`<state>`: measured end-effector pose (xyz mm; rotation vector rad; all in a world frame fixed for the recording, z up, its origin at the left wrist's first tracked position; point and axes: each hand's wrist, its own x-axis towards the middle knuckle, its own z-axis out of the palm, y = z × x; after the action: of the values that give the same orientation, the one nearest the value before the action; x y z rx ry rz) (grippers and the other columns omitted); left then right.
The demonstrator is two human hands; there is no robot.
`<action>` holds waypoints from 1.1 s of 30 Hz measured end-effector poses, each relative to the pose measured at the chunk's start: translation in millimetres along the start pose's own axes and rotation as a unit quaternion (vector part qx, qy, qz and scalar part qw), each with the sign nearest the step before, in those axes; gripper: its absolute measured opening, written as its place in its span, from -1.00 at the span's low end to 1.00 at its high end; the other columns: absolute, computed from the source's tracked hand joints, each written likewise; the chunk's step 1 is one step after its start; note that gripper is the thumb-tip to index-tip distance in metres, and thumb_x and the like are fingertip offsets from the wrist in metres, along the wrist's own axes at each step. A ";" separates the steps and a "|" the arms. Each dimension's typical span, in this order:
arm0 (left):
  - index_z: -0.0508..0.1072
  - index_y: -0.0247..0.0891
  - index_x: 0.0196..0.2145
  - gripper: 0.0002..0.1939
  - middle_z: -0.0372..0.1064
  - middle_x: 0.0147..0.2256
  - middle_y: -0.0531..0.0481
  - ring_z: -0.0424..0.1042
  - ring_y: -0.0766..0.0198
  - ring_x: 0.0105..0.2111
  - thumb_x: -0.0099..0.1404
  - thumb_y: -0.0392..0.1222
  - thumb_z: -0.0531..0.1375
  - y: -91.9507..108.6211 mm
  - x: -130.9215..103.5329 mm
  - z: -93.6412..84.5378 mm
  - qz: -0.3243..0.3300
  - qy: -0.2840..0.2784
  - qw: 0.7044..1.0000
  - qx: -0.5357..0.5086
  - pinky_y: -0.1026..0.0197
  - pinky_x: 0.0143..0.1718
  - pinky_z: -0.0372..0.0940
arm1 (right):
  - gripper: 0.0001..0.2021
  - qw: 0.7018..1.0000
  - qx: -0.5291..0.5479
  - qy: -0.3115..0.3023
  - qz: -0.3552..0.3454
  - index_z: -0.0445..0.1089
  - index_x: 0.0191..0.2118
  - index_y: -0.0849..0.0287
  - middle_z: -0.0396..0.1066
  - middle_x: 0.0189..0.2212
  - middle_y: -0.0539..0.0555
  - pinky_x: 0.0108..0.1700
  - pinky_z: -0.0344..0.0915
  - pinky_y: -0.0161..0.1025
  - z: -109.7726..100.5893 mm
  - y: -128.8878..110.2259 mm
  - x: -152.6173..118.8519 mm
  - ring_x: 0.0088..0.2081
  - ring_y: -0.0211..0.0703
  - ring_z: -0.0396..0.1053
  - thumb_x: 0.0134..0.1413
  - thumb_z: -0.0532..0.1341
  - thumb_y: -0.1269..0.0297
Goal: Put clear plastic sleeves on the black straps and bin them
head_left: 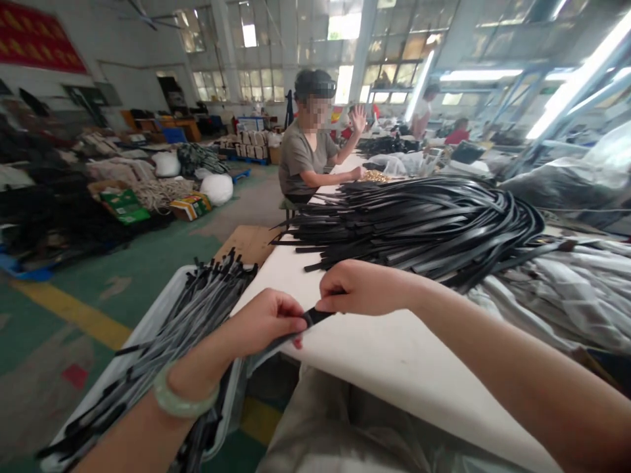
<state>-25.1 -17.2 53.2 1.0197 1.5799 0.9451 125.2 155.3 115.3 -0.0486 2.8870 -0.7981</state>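
Note:
Between my two hands, above the near edge of the white table, runs a dark strap. My left hand pinches it between thumb and fingers, and a greyish length trails down and left from there. The strap's other end is in my right hand, whose fingers are curled closed around it. Behind my right hand, a large heap of black straps lies on the table. Left of the table, below my left hand, a white bin holds many black and grey straps.
Across the table's far left side sits a person, one hand raised, the other near small gold-coloured pieces. White fabric lies at the right. Cardboard is behind the bin. Boxes and piles stand on the floor at left.

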 end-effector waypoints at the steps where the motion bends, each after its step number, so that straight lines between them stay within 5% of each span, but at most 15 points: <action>1: 0.56 -0.34 -0.48 -0.80 0.54 -0.52 -0.02 0.44 0.22 -0.47 0.08 -0.11 0.29 -0.5 -1.6 -3.8 0.008 0.010 1.000 0.003 0.23 -0.33 0.24 | -0.66 1.000 -0.001 -0.002 -0.002 0.36 -0.53 0.26 0.22 -0.64 -0.07 -0.51 -0.02 -0.35 1.4 -2.7 6.5 -0.58 -0.36 0.10 0.23 0.14 0.21; 9: 0.57 -0.33 -0.47 -0.82 0.53 -0.54 0.01 0.38 0.26 -0.48 0.14 -0.15 0.28 -1.6 -20.3 -36.5 0.042 0.101 0.994 0.020 0.26 -0.34 0.15 | -0.69 0.997 0.044 0.064 0.022 0.35 -0.51 0.24 0.09 -0.68 -0.13 -0.54 -0.06 -0.36 -8.5 0.2 33.3 -0.62 -0.38 0.01 0.20 0.15 0.18; 16: 0.56 -0.34 -0.49 -0.81 0.50 -0.55 0.02 0.37 0.27 -0.49 0.14 -0.15 0.27 -4.0 -23.4 -35.4 0.045 0.101 0.994 -0.002 0.27 -0.37 0.14 | -0.68 0.998 -0.007 0.046 -0.037 0.33 -0.58 0.26 0.15 -0.68 -0.10 -0.50 -0.06 -0.33 18.3 -26.6 67.7 -0.58 -0.37 0.06 0.18 0.18 0.27; 25: 0.57 -0.35 -0.48 -0.75 0.53 -0.55 -0.02 0.41 0.24 -0.49 0.09 -0.05 0.32 -25.5 -30.7 -45.2 0.032 0.137 0.989 -0.046 0.25 -0.35 0.20 | -0.82 0.983 0.148 0.099 0.041 0.40 -0.40 0.25 0.27 -0.62 -0.09 -0.55 0.04 -0.42 34.0 -8.9 71.7 -0.63 -0.39 0.20 0.20 0.15 0.32; 33: 0.50 -0.33 -0.58 -0.61 0.44 -0.64 0.02 0.35 0.30 -0.58 0.03 0.10 0.36 -19.9 -25.8 -27.6 0.040 0.124 0.989 -0.070 0.27 -0.44 0.17 | -0.84 0.977 0.173 0.107 0.056 0.41 -0.45 0.24 0.25 -0.65 -0.11 -0.58 0.03 -0.44 41.1 -24.9 65.9 -0.65 -0.43 0.17 0.15 0.20 0.36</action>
<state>-51.3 -50.7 48.6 0.8985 1.6562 1.2598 66.0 108.5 84.5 0.2503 2.8605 -1.3437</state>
